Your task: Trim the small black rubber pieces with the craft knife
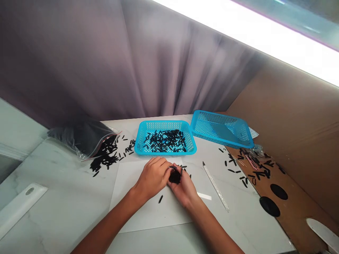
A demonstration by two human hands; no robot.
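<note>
My left hand (155, 176) and my right hand (185, 185) meet above a white sheet (140, 208) on the marble-patterned table. Between them is a small, dark, roundish black bundle (174, 175), whose exact kind I cannot make out. My right hand is closed around it from below and the side. The left fingers are bent and pressed together at its upper left edge, with their tips partly hidden. One short black strip (160, 199) lies on the sheet below the hands, and several more lie just behind the right fingers.
A blue basket (165, 153) of black strips stands behind the hands, with a second blue basket (222, 140) to its right. At left, a plastic bag (82, 137) spills black strips. A white pen-like stick (215, 187) and black discs (270, 206) lie at right.
</note>
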